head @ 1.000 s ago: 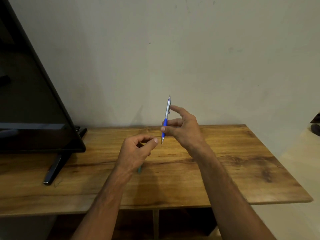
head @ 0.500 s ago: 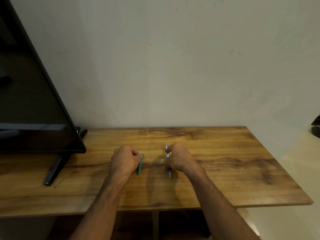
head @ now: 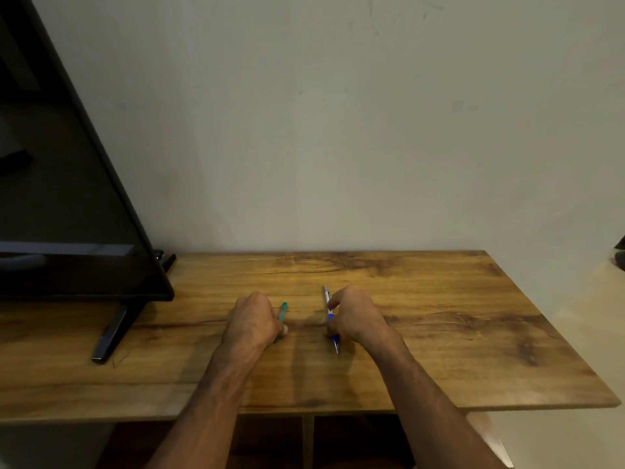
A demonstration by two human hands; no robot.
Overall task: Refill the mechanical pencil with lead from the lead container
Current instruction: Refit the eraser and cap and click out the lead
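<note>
A blue and silver mechanical pencil point(head: 327, 297) lies low on the wooden table point(head: 456, 333), tip towards me. My right hand point(head: 355, 316) is closed around its middle. A slim teal lead container point(head: 282, 310) lies on the table just left of it. My left hand point(head: 253, 319) is curled against the container with the thumb on its near part. Both hands rest on the tabletop, about a hand's width apart. The middle of each object is hidden by my fingers.
A black flat screen point(head: 67, 198) on a stand with a black foot point(head: 111, 333) fills the table's left part. A plain wall stands behind. The table's right edge point(head: 554, 330) drops to a pale floor.
My right hand has brought the pencil down from upright in the air to the tabletop. My left hand has lowered onto the teal container and closed on it.
</note>
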